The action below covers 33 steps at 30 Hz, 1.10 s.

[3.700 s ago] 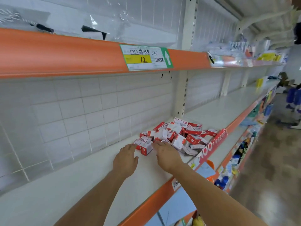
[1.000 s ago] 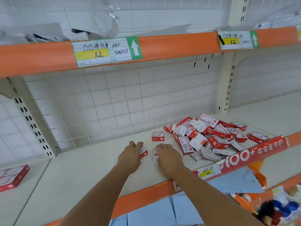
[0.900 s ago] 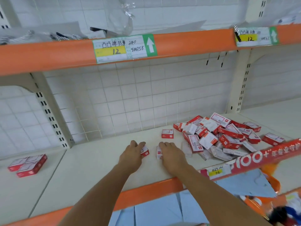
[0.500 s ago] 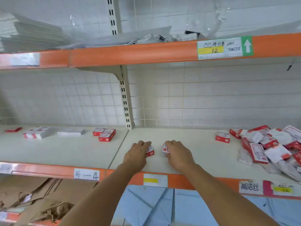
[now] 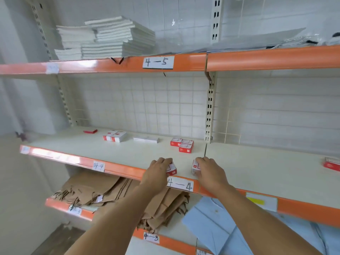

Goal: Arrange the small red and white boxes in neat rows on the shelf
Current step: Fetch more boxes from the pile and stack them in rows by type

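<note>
A single head-worn wide-angle camera is looking forward and slightly down at a shelf (image 5: 128, 153) from close range, with both forearms reaching in from the bottom edge (only one view, so nothing is shared). The lens is taking in the tiers above and below, bending their orange edges (image 5: 82, 161) toward the frame's sides.

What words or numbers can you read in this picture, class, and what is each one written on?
"4-5": white label on the top orange shelf edge.
"4-4": white label on the middle shelf edge, between the hands.
"04-4": small label further left on that edge.
"4-3": label on the lowest shelf edge.
Print on the red and white boxes: too small to read.
</note>
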Tool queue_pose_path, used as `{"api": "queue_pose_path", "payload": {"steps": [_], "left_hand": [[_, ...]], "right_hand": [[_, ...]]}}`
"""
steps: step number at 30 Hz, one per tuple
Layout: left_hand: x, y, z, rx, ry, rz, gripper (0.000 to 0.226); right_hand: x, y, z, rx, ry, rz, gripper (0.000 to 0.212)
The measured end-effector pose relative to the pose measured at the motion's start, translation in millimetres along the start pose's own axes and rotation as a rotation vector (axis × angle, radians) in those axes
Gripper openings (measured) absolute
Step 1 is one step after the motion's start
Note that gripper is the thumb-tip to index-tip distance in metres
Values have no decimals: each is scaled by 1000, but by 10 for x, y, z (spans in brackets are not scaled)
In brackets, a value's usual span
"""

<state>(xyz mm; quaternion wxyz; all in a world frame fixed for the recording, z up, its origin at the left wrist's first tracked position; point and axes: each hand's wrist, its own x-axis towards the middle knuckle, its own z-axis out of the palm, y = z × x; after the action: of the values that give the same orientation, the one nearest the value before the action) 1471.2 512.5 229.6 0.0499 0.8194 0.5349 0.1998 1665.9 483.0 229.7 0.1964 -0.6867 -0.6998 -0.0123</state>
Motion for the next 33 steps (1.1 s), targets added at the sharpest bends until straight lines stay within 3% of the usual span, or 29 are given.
{"api": "queue_pose_path", "payload": {"steps": [20, 27, 33], "left_hand": [[951, -707, 184, -62, -46, -29, 49], [1408, -818, 328, -128, -85, 86, 49], [1749, -887, 461, -128, -125, 223, 44]], "right_hand": [[842, 68, 469, -151, -4, 111, 39], [1121, -152, 600, -189, 132, 92, 42], [1344, -329, 605, -270, 19, 229, 37]]}}
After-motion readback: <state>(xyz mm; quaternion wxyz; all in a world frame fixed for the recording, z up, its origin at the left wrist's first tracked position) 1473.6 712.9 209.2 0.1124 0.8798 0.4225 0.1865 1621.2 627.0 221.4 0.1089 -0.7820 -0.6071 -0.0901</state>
